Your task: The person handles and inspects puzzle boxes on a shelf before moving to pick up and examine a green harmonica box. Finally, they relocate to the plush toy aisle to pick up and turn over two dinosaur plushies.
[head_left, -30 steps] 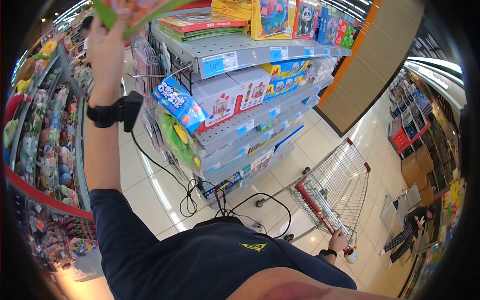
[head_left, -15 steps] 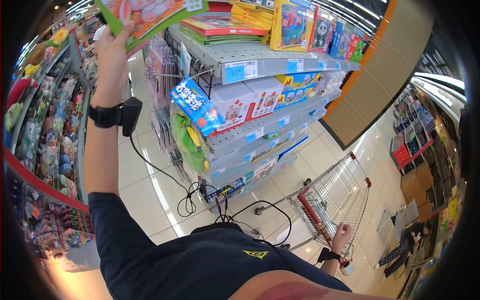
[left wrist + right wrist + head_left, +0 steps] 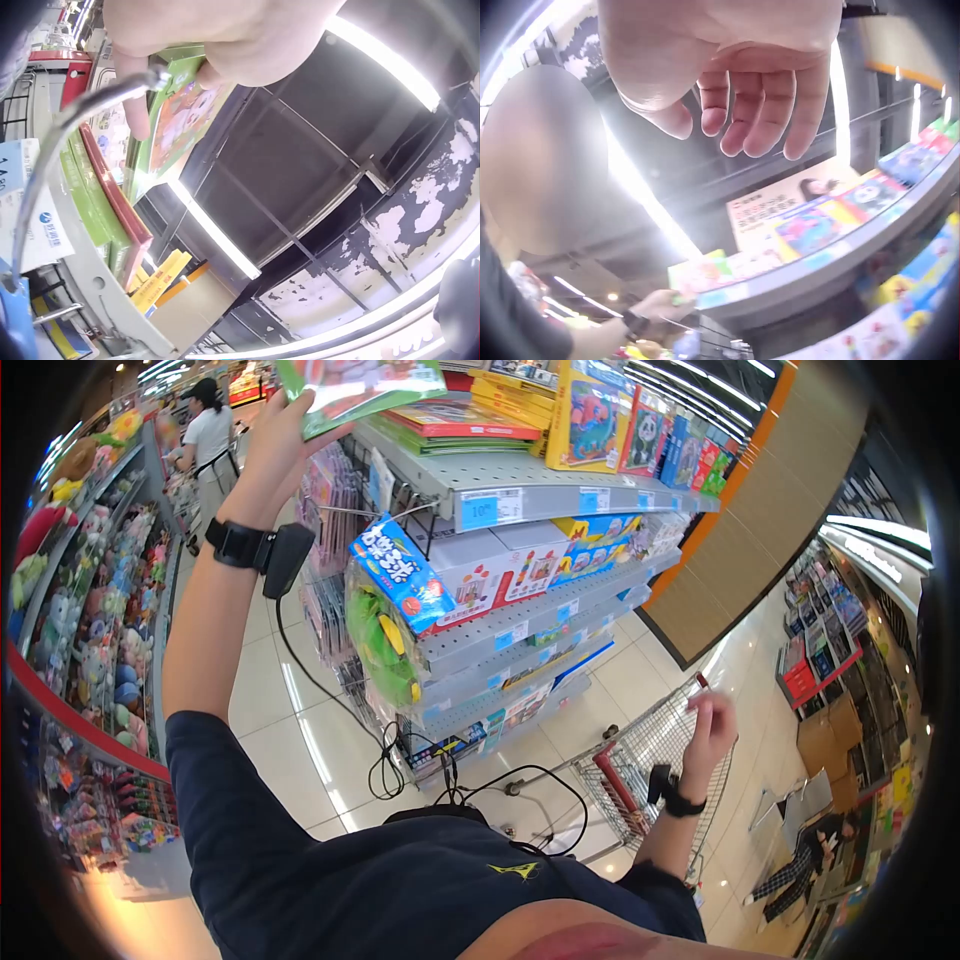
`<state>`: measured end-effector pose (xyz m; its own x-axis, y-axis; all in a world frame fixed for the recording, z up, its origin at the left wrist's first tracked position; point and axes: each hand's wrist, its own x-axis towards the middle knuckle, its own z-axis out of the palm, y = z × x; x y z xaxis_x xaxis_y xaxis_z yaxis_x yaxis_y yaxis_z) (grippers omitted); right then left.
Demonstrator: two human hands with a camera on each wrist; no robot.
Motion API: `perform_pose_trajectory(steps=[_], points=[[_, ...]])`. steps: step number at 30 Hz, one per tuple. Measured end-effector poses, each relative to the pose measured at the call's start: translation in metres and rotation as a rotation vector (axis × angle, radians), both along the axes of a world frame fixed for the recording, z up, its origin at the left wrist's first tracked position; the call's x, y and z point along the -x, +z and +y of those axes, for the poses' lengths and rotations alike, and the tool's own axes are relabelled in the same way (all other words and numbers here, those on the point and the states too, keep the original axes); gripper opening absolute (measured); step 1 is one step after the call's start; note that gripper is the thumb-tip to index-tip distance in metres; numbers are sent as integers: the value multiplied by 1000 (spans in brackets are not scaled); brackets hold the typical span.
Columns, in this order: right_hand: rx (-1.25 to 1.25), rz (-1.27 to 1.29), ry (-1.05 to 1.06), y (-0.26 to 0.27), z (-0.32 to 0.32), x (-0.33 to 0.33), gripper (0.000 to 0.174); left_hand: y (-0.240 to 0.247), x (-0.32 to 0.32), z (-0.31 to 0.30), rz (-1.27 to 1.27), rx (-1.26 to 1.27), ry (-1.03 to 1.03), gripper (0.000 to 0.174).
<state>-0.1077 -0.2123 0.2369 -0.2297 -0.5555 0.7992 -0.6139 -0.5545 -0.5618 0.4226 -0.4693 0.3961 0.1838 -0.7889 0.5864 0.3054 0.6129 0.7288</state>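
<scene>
High up at the left in the head view, my left hand [image 3: 272,458] holds a flat green-bordered picture board [image 3: 365,392] by its near edge. In the left wrist view, the thumb and fingers grip the board [image 3: 180,124] on both sides. Just beyond it, a stack of flat red and green picture boards [image 3: 455,422] lies on the top shelf. My right hand [image 3: 710,728] is raised over the shopping cart [image 3: 655,760], holding nothing. Its fingers [image 3: 769,112] hang loosely bent in the right wrist view.
The grey shelf unit [image 3: 560,495] carries upright boxed picture sets [image 3: 585,420]. A blue packet [image 3: 402,572] hangs at its near corner on a hook. Shelves of plush toys [image 3: 95,620] line the left side. A person in white [image 3: 208,435] stands in the aisle. Cables [image 3: 385,760] hang near my torso.
My right hand has let go of the cart handle and risen forward over the basket. The left hand has shifted right with the board, closer to the stack on the shelf.
</scene>
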Motion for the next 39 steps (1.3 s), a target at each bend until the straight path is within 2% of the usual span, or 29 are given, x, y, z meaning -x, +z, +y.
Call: perform_pose_trajectory(steps=[3, 5, 7, 9, 12, 15, 17, 19, 25, 29, 31, 32, 33, 35, 36, 37, 39], points=[[150, 131, 317, 73, -33, -60, 9, -9, -6, -1, -20, 12, 2, 29], [135, 252, 420, 115, -64, -94, 10, -10, -6, 6, -41, 33, 16, 32], [62, 324, 435, 158, -92, -135, 15, -8, -7, 18, -65, 95, 71, 35], [134, 429, 450, 183, -140, -165, 24, -9, -13, 25, -105, 117, 85, 37], [128, 702, 328, 207, -201, -196, 36, -13, -18, 37, -115, 119, 118, 36], [120, 832, 260, 204, -256, -206, 42, -16, -14, 51, -133, 86, 107, 36], [104, 888, 225, 205, -271, -210, 45, -19, -9, 56, -107, 78, 72, 36], [-146, 863, 313, 207, -276, -206, 47, -21, -7, 58, -112, 87, 61, 36], [-112, 761, 377, 194, -268, -187, 50, -10, 7, 72, -126, 68, -9, 37], [-142, 635, 289, 188, -259, -165, 48, -10, 35, 70, -215, 5, -7, 39], [49, 556, 78, 184, -267, -148, 44, -11, 41, 66, -276, 5, 4, 39], [166, 548, 21, 176, -279, -139, 43, -11, 41, 64, -329, 1, 32, 40], [165, 539, 9, 171, -283, -133, 43, -9, 42, 64, -339, 5, 21, 40], [126, 538, -212, 160, -292, -121, 42, -4, 42, 67, -339, -96, -23, 40], [33, 526, -231, 160, -293, -119, 52, -2, 46, 70, -348, -118, -22, 41], [27, 519, -236, 161, -293, -116, 52, -3, 49, 69, -356, -121, -28, 41], [-269, 539, -147, 162, -296, -111, 59, -4, 52, 65, -449, -171, -42, 44]])
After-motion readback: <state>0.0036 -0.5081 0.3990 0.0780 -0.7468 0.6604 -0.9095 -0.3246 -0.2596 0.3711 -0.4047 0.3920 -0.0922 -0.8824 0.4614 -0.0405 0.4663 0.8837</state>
